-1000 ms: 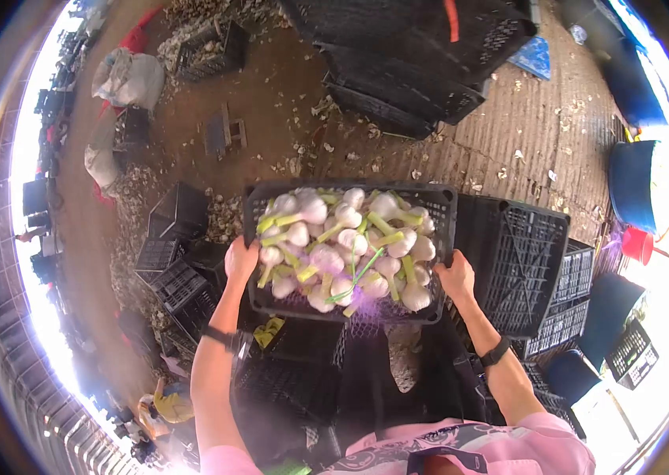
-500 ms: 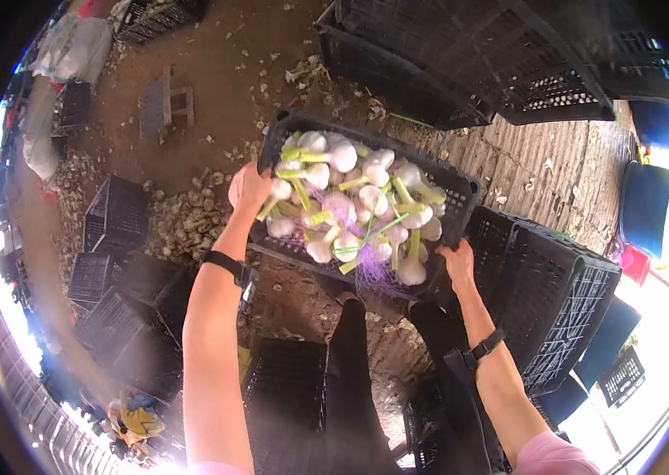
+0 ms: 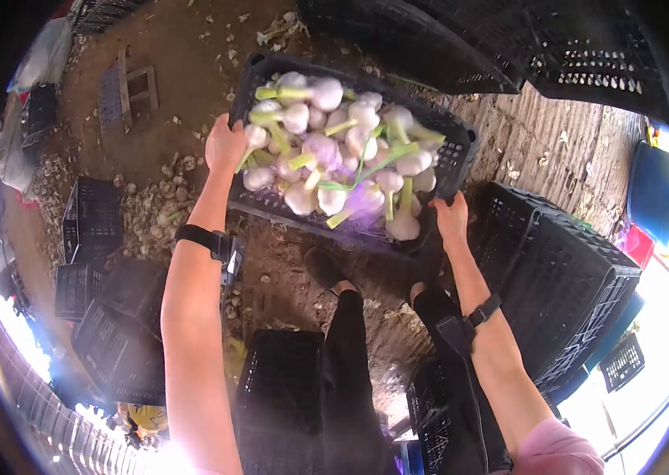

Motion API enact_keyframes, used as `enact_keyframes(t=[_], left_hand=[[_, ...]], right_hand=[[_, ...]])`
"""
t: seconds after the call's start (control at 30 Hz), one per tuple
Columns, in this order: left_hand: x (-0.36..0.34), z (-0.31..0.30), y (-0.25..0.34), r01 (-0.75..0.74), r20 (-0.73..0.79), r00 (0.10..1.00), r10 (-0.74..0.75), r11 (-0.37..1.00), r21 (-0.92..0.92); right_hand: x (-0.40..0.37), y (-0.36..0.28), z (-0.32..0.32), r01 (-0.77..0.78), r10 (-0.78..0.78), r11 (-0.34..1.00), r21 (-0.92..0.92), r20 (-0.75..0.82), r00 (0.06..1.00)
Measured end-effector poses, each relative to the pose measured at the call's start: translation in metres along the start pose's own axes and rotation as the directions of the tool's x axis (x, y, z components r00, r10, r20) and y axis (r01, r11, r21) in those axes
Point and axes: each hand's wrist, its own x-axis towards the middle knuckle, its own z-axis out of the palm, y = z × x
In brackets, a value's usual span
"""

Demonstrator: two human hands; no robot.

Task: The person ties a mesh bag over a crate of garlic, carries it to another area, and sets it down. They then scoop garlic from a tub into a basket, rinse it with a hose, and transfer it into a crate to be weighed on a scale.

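Note:
Between my hands a black plastic crate (image 3: 454, 162) hangs above the dirt floor, slightly slanted down to the right. My left hand (image 3: 225, 144) grips its left end, and my right hand (image 3: 451, 218) holds the lower right corner. Inside lie many white garlic bulbs (image 3: 362, 142) with short green cut stems. A tangle of purple netting (image 3: 366, 202) lies over the bulbs near the front edge, and a long thin green stalk (image 3: 386, 162) crosses them. Parts of the fingers are hidden by the crate's walls.
Black crates (image 3: 560, 273) stand to the right, with larger crates (image 3: 492, 47) along the top. More crates (image 3: 97, 218) sit at left beside a heap of loose garlic (image 3: 152, 206). A wooden piece (image 3: 138, 91) lies on the floor. Another crate (image 3: 283, 380) stands beside my legs.
Both hands have carried the crate of garlic upward in the view and a little to the left. More of the floor and my foot now show below it.

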Motion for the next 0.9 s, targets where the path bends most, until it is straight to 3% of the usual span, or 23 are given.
enact_keyframes(t=[0.03, 0.13, 0.2, 0.27, 0.3, 0.37, 0.4, 0.43, 0.47, 0.53, 0.63, 0.73, 0.8, 0.9], left_hand=[[0.003, -0.002, -0.005, -0.005, 0.102, 0.995, 0.008, 1.0, -0.03], [-0.009, -0.013, -0.003, -0.028, 0.137, 0.99, 0.036, 0.998, -0.061], [-0.044, -0.04, 0.012, -0.005, 0.037, 0.999, 0.003, 0.998, 0.058], [-0.09, -0.053, 0.002, -0.002, -0.092, 0.996, 0.001, 1.0, -0.008], [-0.123, -0.059, -0.01, -0.009, -0.081, 0.997, 0.005, 0.999, -0.052], [-0.203, -0.087, -0.014, 0.169, 0.104, 0.983, -0.149, 0.96, -0.221], [-0.252, -0.103, -0.018, 0.163, 0.116, 0.984, -0.136, 0.947, -0.276], [-0.295, -0.147, 0.002, 0.334, 0.362, 0.902, -0.234, 0.91, -0.244], [-0.347, -0.158, -0.003, 0.385, 0.399, 0.879, -0.259, 0.88, -0.277], [-0.449, -0.199, 0.011, 0.441, 0.323, 0.886, -0.334, 0.824, -0.356], [-0.57, -0.261, 0.039, 0.417, 0.08, 0.904, -0.419, 0.829, -0.374], [-0.657, -0.314, 0.06, 0.562, -0.106, 0.768, -0.632, 0.744, -0.361], [-0.692, -0.339, 0.06, 0.472, -0.336, 0.749, -0.571, 0.816, -0.335], [-0.716, -0.366, 0.063, 0.466, -0.49, 0.611, -0.621, 0.783, -0.412]], right_hand=[[-0.004, -0.002, -0.002, -0.029, 0.027, 0.998, 0.051, 0.051, 0.998], [0.016, 0.053, 0.015, 0.067, -0.067, 0.998, 0.016, -0.027, 0.997], [-0.003, 0.026, -0.003, 0.049, -0.047, 0.997, -0.054, 0.036, 0.998], [-0.039, -0.008, -0.034, 0.086, -0.06, 0.96, -0.265, 0.106, 0.993], [-0.051, -0.003, -0.043, 0.03, -0.007, 0.982, -0.184, 0.122, 0.992], [-0.085, -0.011, -0.069, -0.091, 0.1, 0.995, -0.047, 0.233, 0.967], [-0.108, -0.027, -0.088, -0.16, 0.154, 0.987, -0.006, 0.323, 0.934], [-0.127, -0.035, -0.107, -0.197, 0.18, 0.98, -0.002, 0.417, 0.891], [-0.137, -0.048, -0.119, -0.22, 0.188, 0.976, 0.003, 0.506, 0.842], [-0.17, -0.089, -0.148, -0.174, 0.185, 0.982, -0.072, 0.551, 0.813], [-0.187, -0.125, -0.181, 0.035, 0.04, 0.995, -0.092, 0.704, 0.709], [-0.186, -0.143, -0.206, 0.151, -0.028, 0.982, -0.11, 0.714, 0.699], [-0.166, -0.144, -0.215, 0.138, -0.002, 0.982, -0.13, 0.717, 0.697], [-0.177, -0.16, -0.228, 0.277, -0.058, 0.944, -0.178, 0.74, 0.67]])
